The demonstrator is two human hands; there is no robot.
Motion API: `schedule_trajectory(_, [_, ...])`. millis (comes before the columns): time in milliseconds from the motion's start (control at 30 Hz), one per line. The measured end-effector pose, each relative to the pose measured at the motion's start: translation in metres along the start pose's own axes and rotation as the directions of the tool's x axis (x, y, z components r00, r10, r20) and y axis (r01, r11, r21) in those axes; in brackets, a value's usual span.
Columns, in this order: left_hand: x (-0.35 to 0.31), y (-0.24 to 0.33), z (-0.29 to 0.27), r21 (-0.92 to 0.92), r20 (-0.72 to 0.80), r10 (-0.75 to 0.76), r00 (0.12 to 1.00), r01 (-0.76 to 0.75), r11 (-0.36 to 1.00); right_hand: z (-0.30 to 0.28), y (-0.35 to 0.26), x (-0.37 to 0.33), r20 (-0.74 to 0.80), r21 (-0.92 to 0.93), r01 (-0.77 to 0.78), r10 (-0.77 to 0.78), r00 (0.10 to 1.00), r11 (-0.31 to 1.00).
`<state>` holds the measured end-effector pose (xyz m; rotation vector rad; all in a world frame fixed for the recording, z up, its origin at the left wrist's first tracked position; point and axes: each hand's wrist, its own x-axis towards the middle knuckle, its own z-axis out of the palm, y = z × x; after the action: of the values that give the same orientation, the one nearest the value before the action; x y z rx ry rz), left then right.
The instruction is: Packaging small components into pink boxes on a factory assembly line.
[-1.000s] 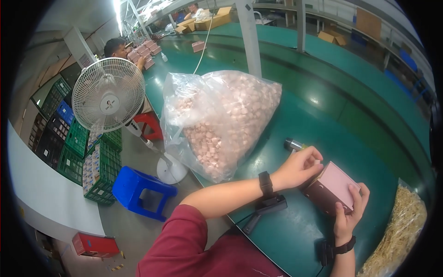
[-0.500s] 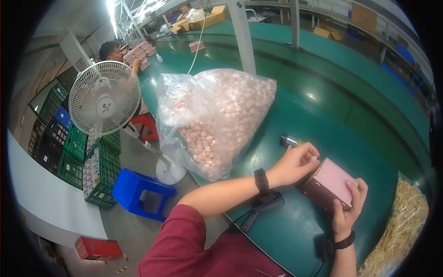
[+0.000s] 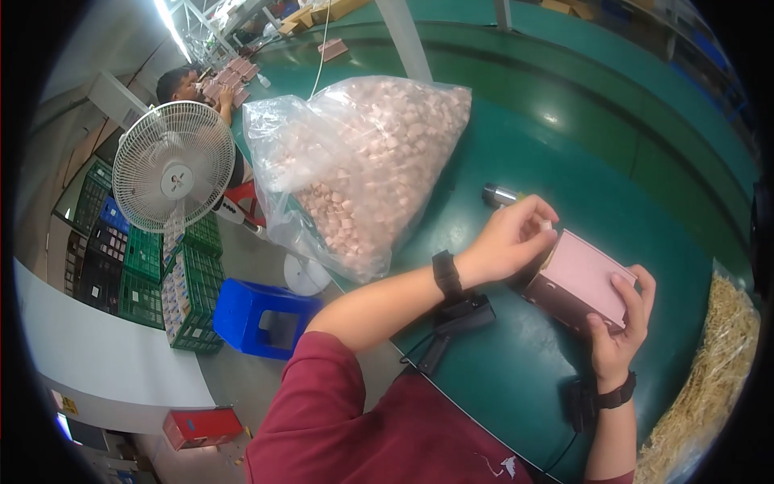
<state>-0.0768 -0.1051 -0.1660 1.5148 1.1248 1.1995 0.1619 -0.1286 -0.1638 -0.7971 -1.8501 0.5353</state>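
A pink box [image 3: 587, 273] with darker sides is tilted above the green table. Gripping its right end is my right hand [image 3: 622, 327], thumb on the near side and fingers over the top. Beside the box's left end, my left hand [image 3: 516, 239] pinches a small pale block [image 3: 547, 225] between thumb and fingertips. Just beyond that hand lies a dark cylindrical tool [image 3: 500, 194] with a shiny end. A large clear plastic bag [image 3: 379, 161] full of small pale pink blocks sits to the left of my hands.
Black devices on cables lie near my wrists [image 3: 463, 315]. At the right edge is a bag of straw-like filler [image 3: 709, 371]. A white fan [image 3: 173, 169], blue stool [image 3: 266, 319] and green crates [image 3: 193, 298] stand left. Farther off, a person [image 3: 181, 85] sits by pink boxes [image 3: 234, 73].
The whole view has shifted slightly, with the table and bag now higher in the picture. The pale block shows more clearly in my left fingertips. My right hand keeps its grip on the box.
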Motion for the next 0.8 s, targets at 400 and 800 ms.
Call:
schedule_trajectory(400, [0.016, 0.055, -0.009, 0.016, -0.127, 0.154, 0.980, -0.153, 0.988, 0.008, 0.004, 0.005, -0.080, 0.281, -0.150, 0.179, 0.981, 0.948])
schedule_trajectory(800, [0.041, 0.142, 0.036, 0.572, 0.567, 0.120, 0.815, -0.494, 0.654, 0.002, 0.002, 0.010, -0.065, 0.320, -0.130, 0.159, 0.985, 0.938])
